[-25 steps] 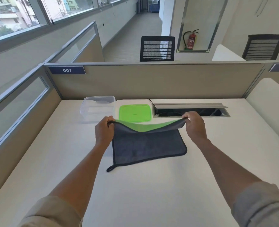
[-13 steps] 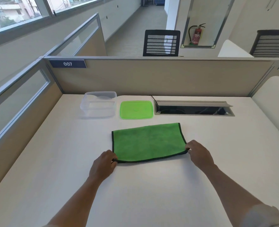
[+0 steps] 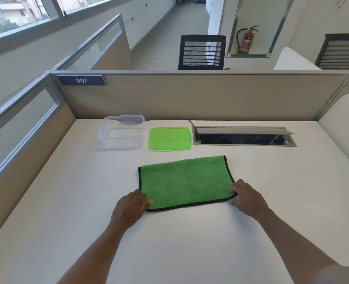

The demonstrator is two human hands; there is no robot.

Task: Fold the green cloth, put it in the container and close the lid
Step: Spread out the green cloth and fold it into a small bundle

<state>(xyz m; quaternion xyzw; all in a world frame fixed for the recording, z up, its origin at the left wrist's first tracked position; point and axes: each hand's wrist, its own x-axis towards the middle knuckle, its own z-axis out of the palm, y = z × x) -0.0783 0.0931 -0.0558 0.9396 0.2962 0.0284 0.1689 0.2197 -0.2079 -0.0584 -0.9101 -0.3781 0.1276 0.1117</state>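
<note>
The green cloth (image 3: 185,181) lies flat on the white desk, folded once into a rectangle with a black hem. My left hand (image 3: 129,207) pinches its near left corner. At the near right corner my right hand (image 3: 246,197) grips the hem. Behind the cloth the green lid (image 3: 169,138) lies flat on the desk. To the left of the lid stands the clear plastic container (image 3: 121,131), open and empty.
An open cable hatch (image 3: 244,136) is set into the desk at the back right. Beige partition walls (image 3: 190,95) close the desk at the back and left. A second desk top (image 3: 343,124) rises at the right.
One second ago both hands held the far edge up with the grey underside showing. They drew it toward me onto the near edge; the cloth now lies folded, green side up.
</note>
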